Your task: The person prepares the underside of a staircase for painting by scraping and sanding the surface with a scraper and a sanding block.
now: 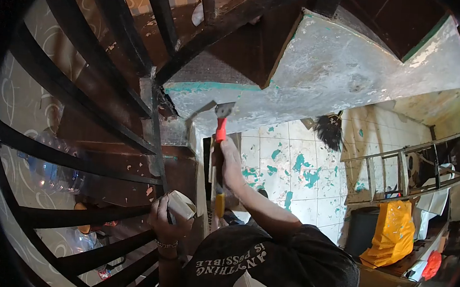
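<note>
My right hand (231, 165) is closed round the red handle of a paint scraper (222, 122). Its metal blade points up at the grey side wall of the staircase (320, 70), where a strip of turquoise paint runs below the steps. My left hand (167, 218), with a bracelet at the wrist, is closed on a pale box-shaped piece (182, 205) beside the dark stair railing (100, 161); I cannot tell what this piece is. Below my right hand, a tool with a yellow handle (220, 204) stands upright.
Turquoise paint flakes (300, 162) litter the white tiled floor (269, 189). A black broom head (329, 132) lies near the wall. To the right are a ladder (402, 171) and an orange bag (391, 235). Clear plastic bottles (52, 166) show behind the railing.
</note>
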Motion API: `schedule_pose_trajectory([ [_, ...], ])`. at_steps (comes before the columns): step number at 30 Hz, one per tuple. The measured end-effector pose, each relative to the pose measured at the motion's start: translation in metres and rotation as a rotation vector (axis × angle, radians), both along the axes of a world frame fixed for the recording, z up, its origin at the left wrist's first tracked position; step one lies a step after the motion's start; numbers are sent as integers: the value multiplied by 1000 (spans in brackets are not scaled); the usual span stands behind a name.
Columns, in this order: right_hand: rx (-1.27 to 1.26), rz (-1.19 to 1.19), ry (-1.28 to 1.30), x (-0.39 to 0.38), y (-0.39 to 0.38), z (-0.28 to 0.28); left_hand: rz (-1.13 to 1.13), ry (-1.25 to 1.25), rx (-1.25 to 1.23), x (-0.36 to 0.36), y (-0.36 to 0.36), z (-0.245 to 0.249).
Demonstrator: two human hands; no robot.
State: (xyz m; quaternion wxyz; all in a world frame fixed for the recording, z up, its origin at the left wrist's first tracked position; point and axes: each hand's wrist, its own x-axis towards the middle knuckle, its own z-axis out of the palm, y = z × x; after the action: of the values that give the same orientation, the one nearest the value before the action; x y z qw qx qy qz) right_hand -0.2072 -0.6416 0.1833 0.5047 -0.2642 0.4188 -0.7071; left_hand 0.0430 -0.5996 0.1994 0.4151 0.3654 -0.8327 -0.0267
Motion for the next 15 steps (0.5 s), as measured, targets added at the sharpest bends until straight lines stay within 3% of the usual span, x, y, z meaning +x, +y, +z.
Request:
schedule_pose_trajectory([
  [2, -78, -23, -79, 20, -4, 13, 28, -16, -30, 0, 0, -1],
  [4, -216, -39, -499, 35, -6, 28, 29, -9, 28, -2, 4, 7],
  [5, -219, -29, -536, 37, -6, 34, 31, 2, 88, -2, 5, 10],
  [10, -255, -61, -390, 31, -25, 2, 7, 74, 70, 5, 3, -1],
  [15, -103, -160, -172, 21, -33, -43, -29, 128, 181, 5, 9, 17],
])
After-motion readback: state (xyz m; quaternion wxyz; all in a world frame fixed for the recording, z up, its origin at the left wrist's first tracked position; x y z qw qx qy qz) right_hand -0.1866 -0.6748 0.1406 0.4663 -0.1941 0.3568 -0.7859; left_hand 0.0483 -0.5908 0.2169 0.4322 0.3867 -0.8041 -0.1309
